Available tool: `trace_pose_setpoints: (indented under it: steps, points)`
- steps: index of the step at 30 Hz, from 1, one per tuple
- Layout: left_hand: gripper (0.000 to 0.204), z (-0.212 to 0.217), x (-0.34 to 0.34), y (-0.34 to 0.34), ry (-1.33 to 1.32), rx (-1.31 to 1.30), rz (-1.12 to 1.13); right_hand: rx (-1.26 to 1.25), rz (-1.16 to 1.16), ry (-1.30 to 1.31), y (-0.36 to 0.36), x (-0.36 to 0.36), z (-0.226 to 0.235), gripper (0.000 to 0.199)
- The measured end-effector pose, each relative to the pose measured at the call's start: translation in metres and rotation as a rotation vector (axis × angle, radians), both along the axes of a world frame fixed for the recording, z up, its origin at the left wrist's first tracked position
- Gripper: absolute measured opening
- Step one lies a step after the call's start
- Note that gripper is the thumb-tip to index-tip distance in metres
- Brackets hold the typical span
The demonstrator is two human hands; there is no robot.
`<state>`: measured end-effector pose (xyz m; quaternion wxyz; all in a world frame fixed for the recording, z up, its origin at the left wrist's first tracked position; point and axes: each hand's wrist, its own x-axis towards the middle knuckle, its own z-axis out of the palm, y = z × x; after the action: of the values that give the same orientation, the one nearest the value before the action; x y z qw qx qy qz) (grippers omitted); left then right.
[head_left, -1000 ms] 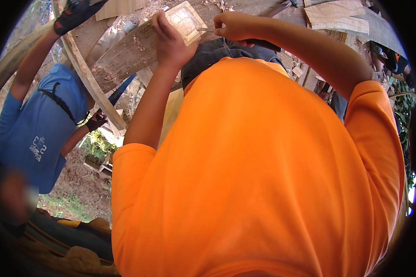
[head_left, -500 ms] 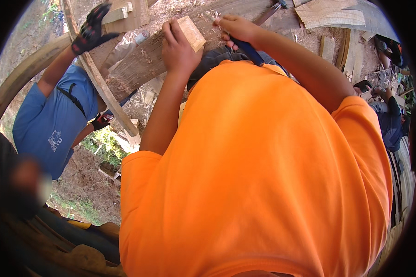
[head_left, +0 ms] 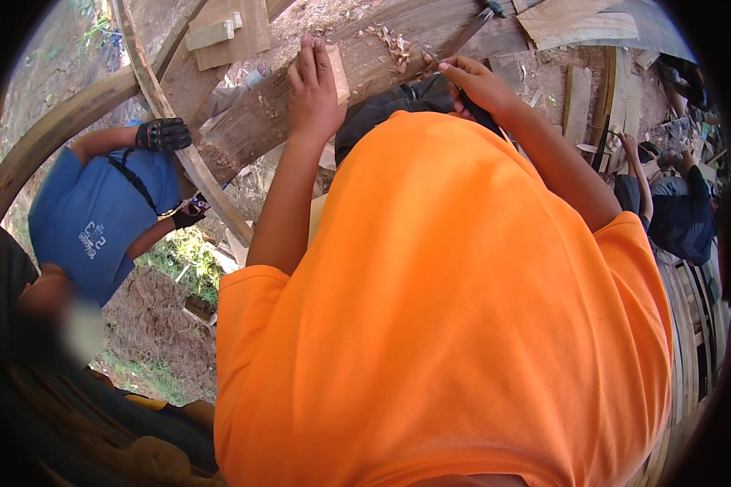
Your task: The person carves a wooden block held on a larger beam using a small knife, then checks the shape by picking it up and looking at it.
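My left hand (head_left: 315,96) grips a pale wooden block (head_left: 339,75), its fingers lying straight along one face and the thumb hidden. Under the block runs a broad, weathered wooden beam (head_left: 276,104). My right hand (head_left: 475,88) is closed round a slim hand tool (head_left: 430,55) with a narrow metal end and a dark handle. That narrow end points left, apart from the block. Curled wood shavings (head_left: 395,45) lie on the beam between my hands.
A tool with a brown handle and dark head (head_left: 473,29) rests farther along the beam. At left, a person in a blue shirt (head_left: 97,213) has a gloved hand (head_left: 164,134) on a long wood strip (head_left: 156,97). Boards (head_left: 577,104) and other people (head_left: 681,215) are at right.
My right hand and its tool have moved right and nearer to me. The block has turned in my left hand. The co-worker's raised glove has come down onto the wood strip.
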<state>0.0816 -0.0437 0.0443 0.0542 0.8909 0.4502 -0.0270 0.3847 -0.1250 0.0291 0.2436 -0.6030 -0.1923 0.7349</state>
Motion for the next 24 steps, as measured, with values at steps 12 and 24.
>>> trace_pose_setpoints:
  steps: [12, 24]
  points:
    - [0.105, -0.002, -0.045, 0.038, 0.146, -0.002, -0.051, -0.038, -0.046, 0.069, 0.017, -0.032, -0.024, 0.056]
    - [0.116, -0.063, -0.039, 0.053, 0.060, -0.103, -0.170, -0.130, -0.302, -0.094, -0.023, -0.067, -0.017, 0.057]
